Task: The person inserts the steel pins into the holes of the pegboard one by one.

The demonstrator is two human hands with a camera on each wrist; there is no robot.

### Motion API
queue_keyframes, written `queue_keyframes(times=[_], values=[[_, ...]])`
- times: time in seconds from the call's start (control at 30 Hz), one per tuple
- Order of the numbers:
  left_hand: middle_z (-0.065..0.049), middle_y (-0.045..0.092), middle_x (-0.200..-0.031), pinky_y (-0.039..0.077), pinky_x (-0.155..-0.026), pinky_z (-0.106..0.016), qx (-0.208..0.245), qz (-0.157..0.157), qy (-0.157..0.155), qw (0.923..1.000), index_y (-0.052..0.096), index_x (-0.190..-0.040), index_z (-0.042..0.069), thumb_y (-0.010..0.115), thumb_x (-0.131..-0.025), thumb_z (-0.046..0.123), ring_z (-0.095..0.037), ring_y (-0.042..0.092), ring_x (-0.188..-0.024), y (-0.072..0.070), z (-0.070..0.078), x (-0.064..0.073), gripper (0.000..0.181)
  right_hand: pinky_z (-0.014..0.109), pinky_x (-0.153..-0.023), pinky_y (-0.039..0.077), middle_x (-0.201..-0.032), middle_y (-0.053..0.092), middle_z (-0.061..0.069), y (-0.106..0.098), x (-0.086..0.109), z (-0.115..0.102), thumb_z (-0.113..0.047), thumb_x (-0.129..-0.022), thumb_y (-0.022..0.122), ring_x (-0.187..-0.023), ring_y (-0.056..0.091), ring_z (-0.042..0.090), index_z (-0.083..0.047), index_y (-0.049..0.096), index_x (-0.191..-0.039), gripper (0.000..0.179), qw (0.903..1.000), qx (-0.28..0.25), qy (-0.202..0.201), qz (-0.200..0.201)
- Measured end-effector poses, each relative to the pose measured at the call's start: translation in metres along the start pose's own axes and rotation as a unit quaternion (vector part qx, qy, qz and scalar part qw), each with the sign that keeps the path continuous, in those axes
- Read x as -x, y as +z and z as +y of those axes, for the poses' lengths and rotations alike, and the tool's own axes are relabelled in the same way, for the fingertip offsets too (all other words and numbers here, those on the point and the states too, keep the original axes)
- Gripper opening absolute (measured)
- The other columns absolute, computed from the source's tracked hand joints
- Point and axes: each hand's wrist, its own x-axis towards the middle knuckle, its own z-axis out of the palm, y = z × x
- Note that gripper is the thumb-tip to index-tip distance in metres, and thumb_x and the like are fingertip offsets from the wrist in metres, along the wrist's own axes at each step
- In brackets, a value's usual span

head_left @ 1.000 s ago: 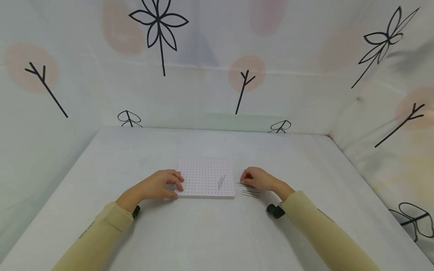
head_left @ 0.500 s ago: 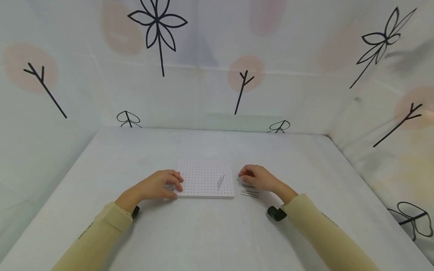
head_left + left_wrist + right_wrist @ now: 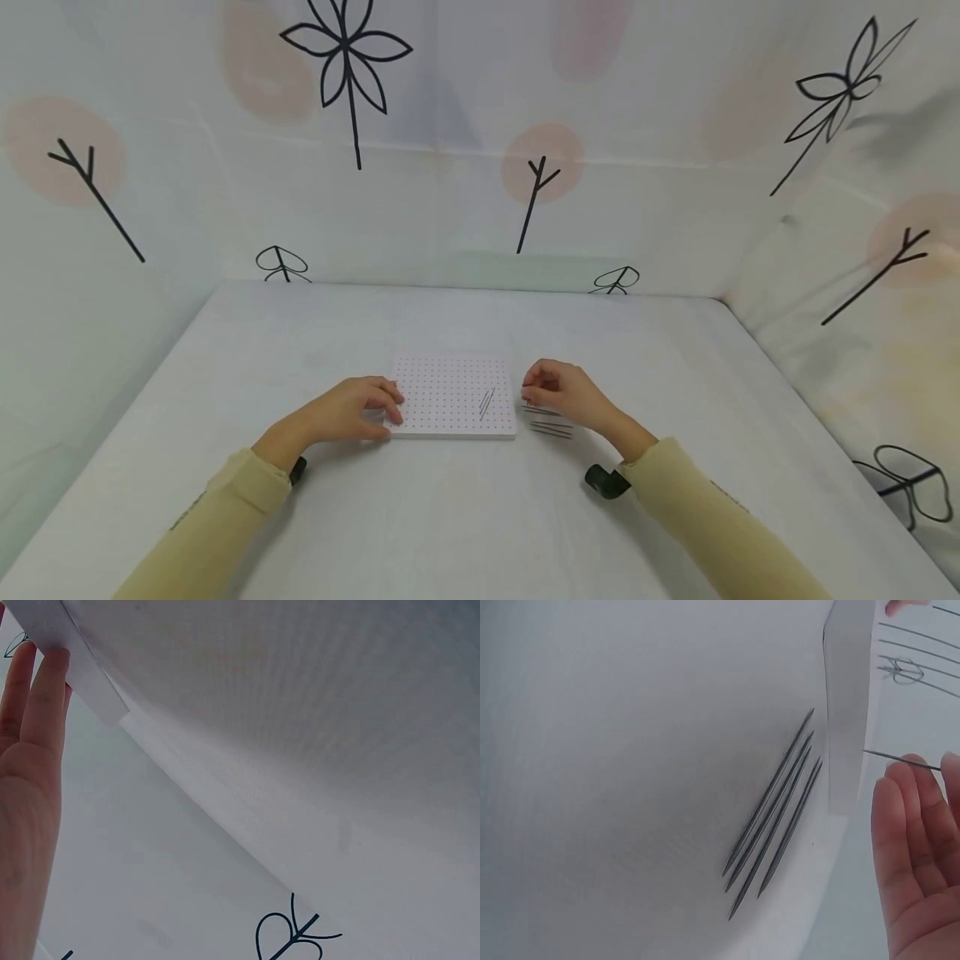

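Observation:
My left hand (image 3: 347, 410) rests against the left edge of a white pegboard (image 3: 442, 392). In the left wrist view, fairly straight fingers (image 3: 46, 694) touch the board's side (image 3: 94, 694). Just beyond the board's right edge, my right hand (image 3: 566, 392) pinches a thin dark stick with a pointed tip (image 3: 896, 759) between thumb and fingertips. Several similar pointed sticks (image 3: 776, 814) lie side by side on the table below that hand. A few more thin sticks (image 3: 487, 404) stand slanted in the right part of the board, their lower ends too small to make out.
The board and loose sticks are on a white-covered table (image 3: 450, 517). A pale patterned cloth wall (image 3: 442, 208) rises behind and at both sides. Dark bands with a small black device (image 3: 606, 482) sit at the wrists.
My right hand has moved slightly up and left from the loose sticks, and a pinched stick now shows in it. My left hand stays at the board's edge.

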Motion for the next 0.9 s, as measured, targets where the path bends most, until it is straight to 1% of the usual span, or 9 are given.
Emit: queue_keyframes(times=[0.2, 0.37, 0.47, 0.7, 0.83, 0.9], values=[[0.001, 0.058, -0.112, 0.039, -0.099, -0.044, -0.003, 0.000, 0.004, 1.0000, 0.071, -0.085, 0.018, 0.076, -0.075, 0.006, -0.028, 0.046, -0.121, 0.000, -0.001, -0.001, 0.017, 0.028, -0.066, 0.055, -0.082, 0.062, 0.006, 0.005, 0.000, -0.002, -0.004, -0.086, 0.064, -0.073, 0.064, 0.020, -0.002, 0.057, -0.092, 0.009, 0.9993, -0.038, -0.005, -0.004], [0.001, 0.058, -0.112, 0.039, -0.099, -0.043, -0.002, 0.000, 0.003, 1.0000, 0.070, -0.085, 0.018, 0.075, -0.075, 0.006, -0.028, 0.046, -0.120, 0.001, -0.001, -0.001, 0.017, 0.030, -0.068, 0.055, -0.083, 0.063, 0.008, 0.010, 0.000, -0.003, -0.003, -0.087, 0.063, -0.077, 0.065, 0.022, 0.000, 0.056, -0.093, 0.009, 0.9974, -0.069, -0.018, -0.013], [0.001, 0.058, -0.112, 0.039, -0.099, -0.043, -0.001, 0.000, 0.003, 1.0000, 0.070, -0.085, 0.018, 0.075, -0.075, 0.006, -0.028, 0.046, -0.120, 0.001, -0.001, 0.000, 0.016, 0.031, -0.068, 0.056, -0.083, 0.064, 0.009, 0.013, -0.001, -0.005, -0.003, -0.087, 0.063, -0.077, 0.065, 0.021, 0.000, 0.057, -0.092, 0.009, 0.9967, -0.077, -0.022, -0.013], [0.001, 0.058, -0.112, 0.038, -0.099, -0.044, -0.002, 0.000, 0.004, 1.0000, 0.070, -0.085, 0.018, 0.075, -0.075, 0.006, -0.028, 0.046, -0.120, 0.000, 0.000, 0.000, 0.016, 0.030, -0.068, 0.056, -0.084, 0.065, 0.011, 0.019, -0.004, -0.006, 0.000, -0.087, 0.063, -0.078, 0.065, 0.022, 0.001, 0.056, -0.092, 0.009, 0.9944, -0.087, -0.057, -0.019], [0.001, 0.058, -0.112, 0.037, -0.100, -0.045, -0.001, 0.001, 0.001, 1.0000, 0.071, -0.085, 0.018, 0.076, -0.075, 0.007, -0.028, 0.046, -0.121, 0.000, 0.000, 0.000, 0.016, 0.030, -0.068, 0.055, -0.085, 0.065, 0.010, 0.022, -0.005, -0.005, 0.000, -0.087, 0.062, -0.078, 0.065, 0.021, 0.001, 0.056, -0.092, 0.008, 0.9939, -0.085, -0.067, -0.022], [0.001, 0.058, -0.112, 0.037, -0.101, -0.046, 0.000, 0.001, 0.000, 1.0000, 0.071, -0.085, 0.018, 0.076, -0.075, 0.007, -0.028, 0.045, -0.121, 0.000, 0.000, 0.000, 0.016, 0.029, -0.068, 0.055, -0.084, 0.066, 0.008, 0.024, -0.006, -0.006, -0.001, -0.086, 0.063, -0.076, 0.065, 0.020, -0.001, 0.057, -0.091, 0.008, 0.9944, -0.082, -0.064, -0.022]])
